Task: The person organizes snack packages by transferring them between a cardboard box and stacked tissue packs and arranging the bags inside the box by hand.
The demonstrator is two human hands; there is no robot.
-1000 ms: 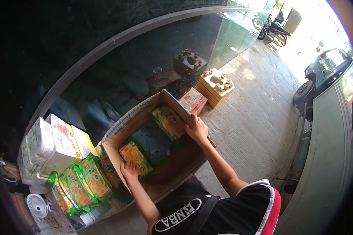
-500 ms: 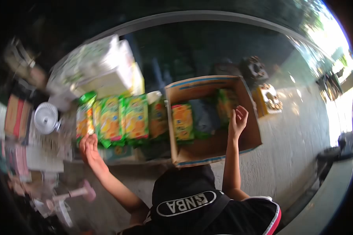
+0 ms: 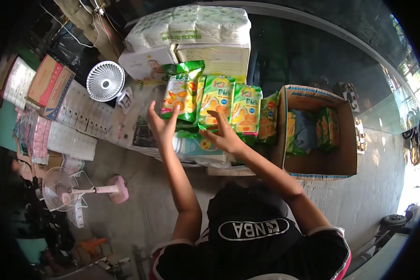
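My left hand [image 3: 163, 126] is open, fingers spread, with its thumb at the lower edge of the leftmost green snack packet [image 3: 181, 93]. That packet tilts slightly and shows orange filling pictures. Fingers apart, my right hand [image 3: 225, 135] hovers in front of the middle K3 PIA packet [image 3: 218, 95] and covers its lower part. Beside it stands another K3 PIA packet [image 3: 246, 109], then a darker, shaded packet [image 3: 268, 116]. On the right, an open cardboard box [image 3: 319, 169] contains several green packets [image 3: 328, 128] and a blue-grey item [image 3: 305, 130].
Behind the packets are white cartons [image 3: 210, 58] with a plastic-wrapped tissue bundle [image 3: 189, 28] on top. A small white fan [image 3: 106, 81] stands to the left, near stacked boxes [image 3: 51, 86]. A pink standing fan [image 3: 119, 189] is at lower left.
The view has swung left. My right hand has moved from over the cardboard box to the packets on the left. My left hand stays near the leftmost packet, its fingers now spread wider.
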